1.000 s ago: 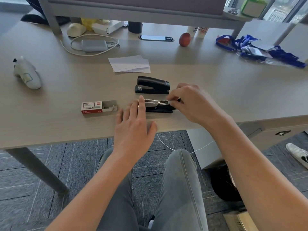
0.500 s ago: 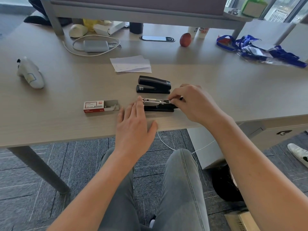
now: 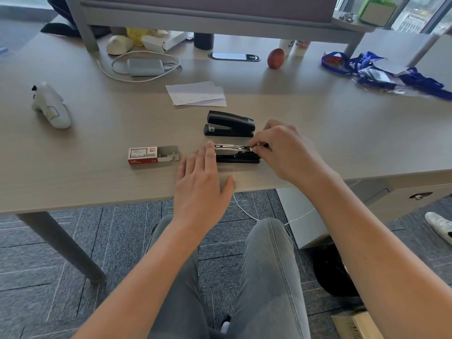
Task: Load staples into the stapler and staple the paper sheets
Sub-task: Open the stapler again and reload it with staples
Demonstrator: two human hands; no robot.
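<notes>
An open black stapler [image 3: 236, 155] lies near the table's front edge with its metal staple rail [image 3: 231, 148] exposed. My right hand [image 3: 286, 150] pinches a small silvery piece, seemingly a staple strip [image 3: 252, 148], at the rail's right end. My left hand [image 3: 203, 177] rests flat with its fingers spread, the fingertips at the stapler's left end. A red and white staple box [image 3: 152, 155] lies to the left with its drawer slid open. White paper sheets [image 3: 197, 94] lie further back.
A second black stapler [image 3: 230, 123], closed, stands just behind the open one. A white controller [image 3: 50, 106] lies at the left. A charger with cable [image 3: 145, 67], a red fruit [image 3: 276, 58] and blue lanyards [image 3: 381, 69] sit at the back, under a grey shelf [image 3: 220, 20].
My right hand's fingertips have shifted slightly along the rail's right end. My left hand stays flat in the same place.
</notes>
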